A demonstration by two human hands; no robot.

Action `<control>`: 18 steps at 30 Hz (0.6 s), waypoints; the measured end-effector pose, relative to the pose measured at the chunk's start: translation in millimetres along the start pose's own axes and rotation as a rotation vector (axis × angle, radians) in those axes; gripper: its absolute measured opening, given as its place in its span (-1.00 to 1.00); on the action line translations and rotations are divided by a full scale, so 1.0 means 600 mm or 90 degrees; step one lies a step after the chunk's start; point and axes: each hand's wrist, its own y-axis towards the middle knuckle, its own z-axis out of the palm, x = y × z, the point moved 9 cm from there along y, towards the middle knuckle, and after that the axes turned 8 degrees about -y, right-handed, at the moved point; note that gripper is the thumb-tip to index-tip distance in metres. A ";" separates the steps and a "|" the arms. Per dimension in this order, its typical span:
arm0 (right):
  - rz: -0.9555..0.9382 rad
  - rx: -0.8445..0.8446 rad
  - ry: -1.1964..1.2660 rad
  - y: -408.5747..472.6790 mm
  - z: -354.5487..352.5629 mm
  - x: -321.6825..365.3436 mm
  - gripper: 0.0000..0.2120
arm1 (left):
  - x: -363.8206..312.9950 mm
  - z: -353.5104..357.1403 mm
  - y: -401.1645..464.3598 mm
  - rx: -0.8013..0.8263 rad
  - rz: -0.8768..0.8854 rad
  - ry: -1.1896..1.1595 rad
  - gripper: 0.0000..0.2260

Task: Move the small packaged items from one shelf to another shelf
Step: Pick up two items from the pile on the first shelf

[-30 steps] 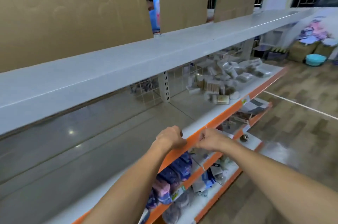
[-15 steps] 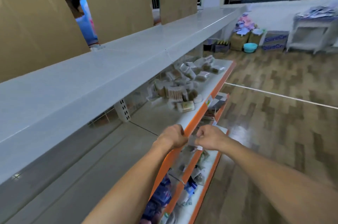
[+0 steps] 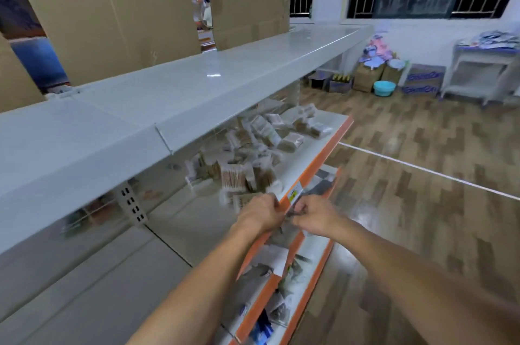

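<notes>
Left hand point(image 3: 260, 213): my fingers are curled over the orange edge point(image 3: 316, 166) of the middle shelf point(image 3: 197, 220); whether they also grip a packet I cannot tell, the picture is blurred there.
Right hand point(image 3: 315, 216): fingers curled close, pinching something small and dark just in front of that edge, perhaps a packet; it is too smeared to name.
Packets point(image 3: 253, 158): a loose heap lies on the middle shelf just beyond my knuckles, running away to the shelf's far end.
Handling: I judge them light, clear crinkly wrap over bundled thin sticks, slippery and easily crushed, so take each by its short ends or scoop several flat.
Other shelves: the top shelf point(image 3: 197, 85) is bare above; the lower shelf point(image 3: 306, 257) holds mixed packets.
</notes>
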 end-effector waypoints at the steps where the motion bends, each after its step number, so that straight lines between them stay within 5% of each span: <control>1: -0.008 0.003 0.003 0.019 -0.012 -0.009 -0.87 | -0.009 0.000 0.016 -0.012 -0.010 -0.009 -0.64; 8: -0.076 0.015 -0.020 0.129 -0.076 -0.064 -0.90 | -0.039 0.003 0.096 -0.090 -0.121 -0.047 -0.51; 13: -0.110 0.036 -0.034 0.182 -0.083 -0.089 -0.71 | -0.036 0.014 0.133 -0.130 -0.196 -0.021 -0.55; 18: -0.147 0.073 0.006 0.238 -0.070 -0.081 -0.84 | -0.033 0.014 0.172 -0.137 -0.224 0.015 -0.54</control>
